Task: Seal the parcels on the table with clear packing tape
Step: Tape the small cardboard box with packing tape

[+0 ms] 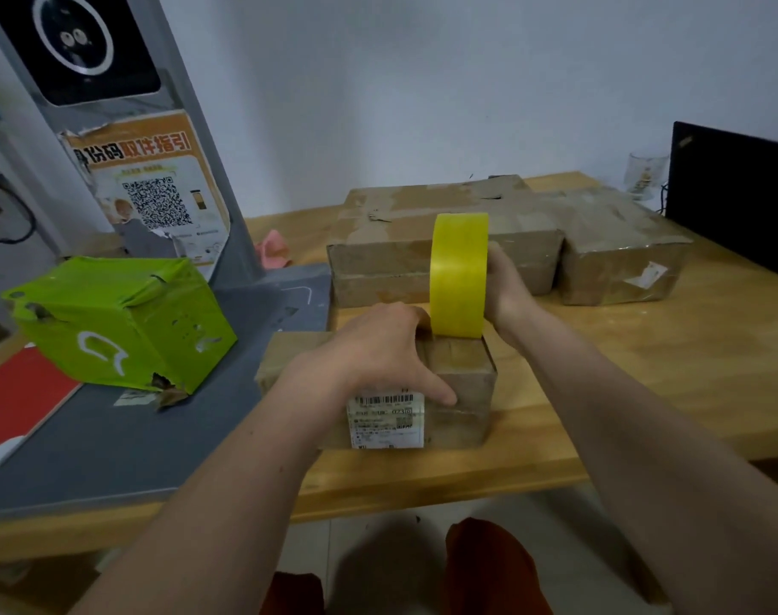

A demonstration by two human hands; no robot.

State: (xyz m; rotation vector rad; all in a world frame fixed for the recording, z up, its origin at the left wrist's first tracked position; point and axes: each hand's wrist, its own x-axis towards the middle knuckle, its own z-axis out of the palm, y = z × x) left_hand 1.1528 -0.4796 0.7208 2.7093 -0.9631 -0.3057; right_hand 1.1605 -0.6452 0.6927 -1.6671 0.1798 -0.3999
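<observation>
A small brown cardboard parcel (465, 383) with a white shipping label (385, 421) on its near side sits near the front edge of the wooden table (644, 370). My left hand (378, 352) lies on the parcel's top, fingers spread, thumb down the front face. A roll of yellowish packing tape (459, 277) stands on edge at the parcel's far top edge. My right hand (507, 281) grips the roll from the right side, mostly behind it.
Two larger brown parcels (405, 224) (618, 255) lie at the back of the table. A green parcel (116, 321) and a red envelope (19, 401) rest on a grey scale platform (134, 446) at left. A black laptop (733, 193) and a glass (644, 173) stand at back right.
</observation>
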